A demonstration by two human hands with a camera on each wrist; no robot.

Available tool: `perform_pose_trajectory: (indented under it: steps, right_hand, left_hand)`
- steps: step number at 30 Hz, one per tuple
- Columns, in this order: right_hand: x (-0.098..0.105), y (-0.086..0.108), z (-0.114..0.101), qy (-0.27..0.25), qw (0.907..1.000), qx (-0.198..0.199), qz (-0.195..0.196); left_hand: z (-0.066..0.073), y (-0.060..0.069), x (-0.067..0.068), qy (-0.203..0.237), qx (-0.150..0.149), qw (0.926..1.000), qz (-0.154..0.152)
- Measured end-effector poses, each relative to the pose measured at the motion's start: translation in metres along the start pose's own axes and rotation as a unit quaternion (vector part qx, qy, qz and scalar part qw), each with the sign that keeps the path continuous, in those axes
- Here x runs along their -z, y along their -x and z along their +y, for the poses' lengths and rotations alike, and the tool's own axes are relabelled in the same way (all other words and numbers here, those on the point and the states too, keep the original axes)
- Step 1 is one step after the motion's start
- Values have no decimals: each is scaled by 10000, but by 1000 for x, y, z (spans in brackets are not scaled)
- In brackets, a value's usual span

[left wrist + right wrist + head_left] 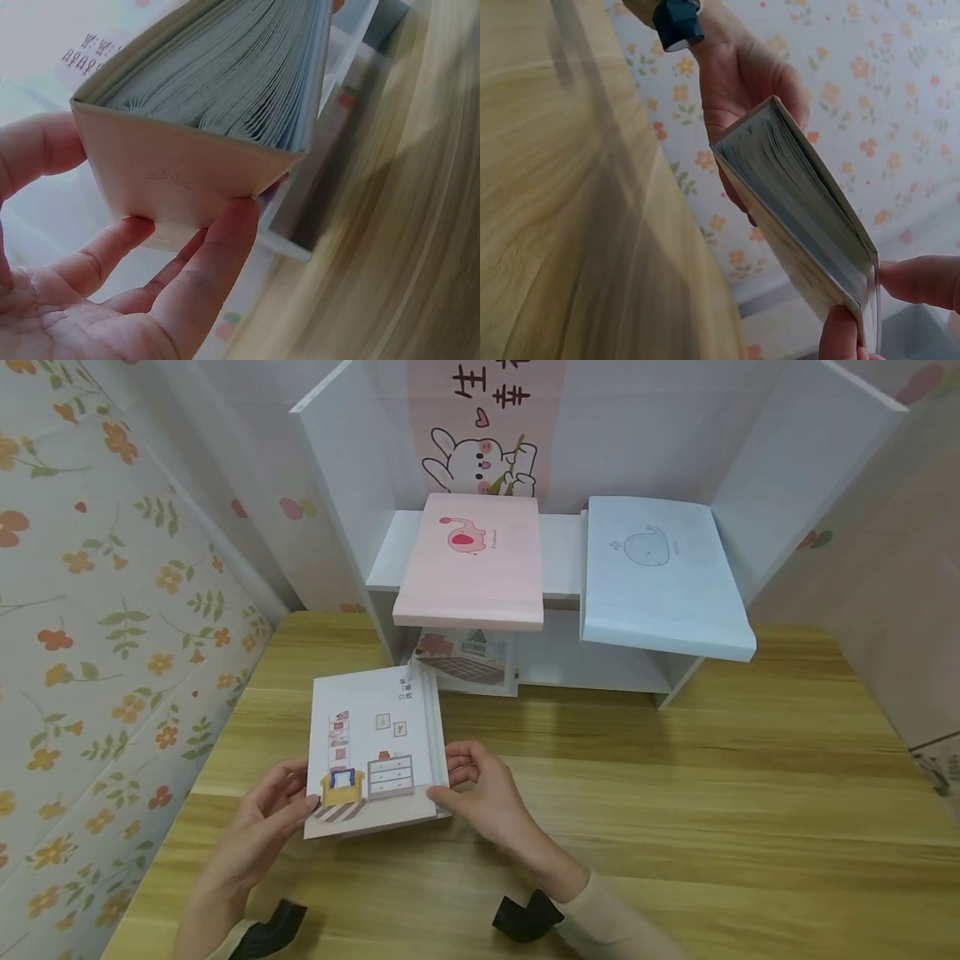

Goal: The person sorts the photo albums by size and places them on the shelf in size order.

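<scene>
A thick white photo album (360, 727) with a drawn yellow armchair and dresser on its cover is held above the table. My left hand (262, 818) grips its left side, thumb on the cover. On the right side my right hand (491, 793) pinches the opposite edge near the lower corner. In the left wrist view, the fingers (232, 225) press the plain spine, and many thin pages show between the covers. The right wrist view shows the album's page edges (802, 187) from the side, with a hand at each end.
A white desktop shelf (337, 468) stands at the back of the wooden table (675, 827). On its upper board lie a pink elephant album (480, 577) and a light blue whale album (660, 585), both overhanging the front. A printed booklet (472, 660) lies in the lower compartment.
</scene>
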State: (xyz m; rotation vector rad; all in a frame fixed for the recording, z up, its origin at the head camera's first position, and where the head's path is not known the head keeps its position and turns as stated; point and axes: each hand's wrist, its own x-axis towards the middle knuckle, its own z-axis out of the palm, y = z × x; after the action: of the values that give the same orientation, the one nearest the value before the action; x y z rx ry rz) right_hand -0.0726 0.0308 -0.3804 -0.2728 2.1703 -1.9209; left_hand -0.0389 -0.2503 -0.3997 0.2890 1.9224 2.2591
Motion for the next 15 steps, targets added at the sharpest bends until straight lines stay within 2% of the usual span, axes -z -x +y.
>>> perform_pose_trajectory:
  steps: [4,15]
  right_hand:
    - [9,1,0,-59,9999,-65,75]
    - [32,8,-2,-60,9993,-210,292]
  left_hand:
    - [1,-6,-7,143,-160,9996,-200]
    - [2,-21,-26,185,-309,9974,-625]
